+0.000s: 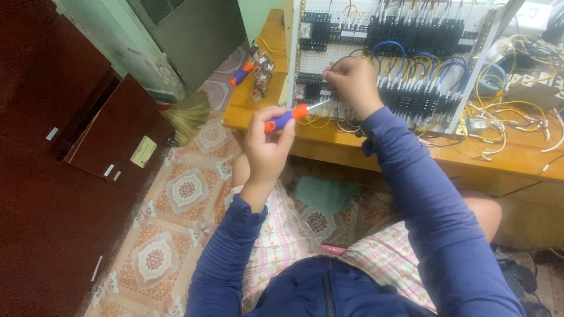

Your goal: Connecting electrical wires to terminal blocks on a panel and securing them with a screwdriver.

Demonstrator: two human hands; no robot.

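My left hand (pixel 267 144) grips a screwdriver (pixel 288 118) with a blue and orange handle, its metal shaft pointing right toward the white perforated wiring panel (pixel 341 56). My right hand (pixel 352 82) is pinched on a black wire (pixel 339 60) at the panel's lower left, right by the screwdriver tip. The panel carries rows of black terminal blocks (pixel 417 97) with blue, yellow and white wires. It leans upright on a wooden table (pixel 329 132).
A second blue and orange screwdriver (pixel 241 75) and loose relay parts (pixel 261 73) lie on the table's left end. Tangled yellow and white wires (pixel 517 114) spread at the right. A broom (pixel 188 114) and dark wooden cabinets (pixel 70 135) stand left on the tiled floor.
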